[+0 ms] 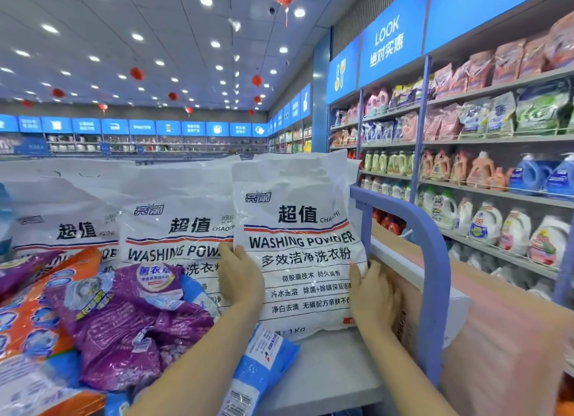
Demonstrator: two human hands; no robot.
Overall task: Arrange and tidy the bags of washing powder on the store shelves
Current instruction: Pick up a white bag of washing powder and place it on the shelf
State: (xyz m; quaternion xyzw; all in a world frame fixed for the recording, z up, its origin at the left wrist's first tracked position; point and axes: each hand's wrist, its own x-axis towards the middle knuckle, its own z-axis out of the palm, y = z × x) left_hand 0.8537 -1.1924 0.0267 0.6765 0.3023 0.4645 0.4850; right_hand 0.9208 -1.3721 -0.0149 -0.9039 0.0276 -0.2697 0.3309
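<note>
Gripping bag (298,235) edges, left hand (240,277), right hand (374,296)

A white shelf (329,366) bears upright white bags (177,217) beside heaped coloured bags (130,331).

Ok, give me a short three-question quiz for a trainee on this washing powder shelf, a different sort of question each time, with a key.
1. True or false: the rightmost white plastic washing powder bag lies flat on the grey shelf board.
2. Which hands hold that bag? A) left hand only B) right hand only C) both
3. Fill in: the crumpled plastic bag lying in front of the middle white bag is ____ in colour.
Key: 1 false, it is held upright. 2 C, one hand on each side edge. 3 purple.
</note>
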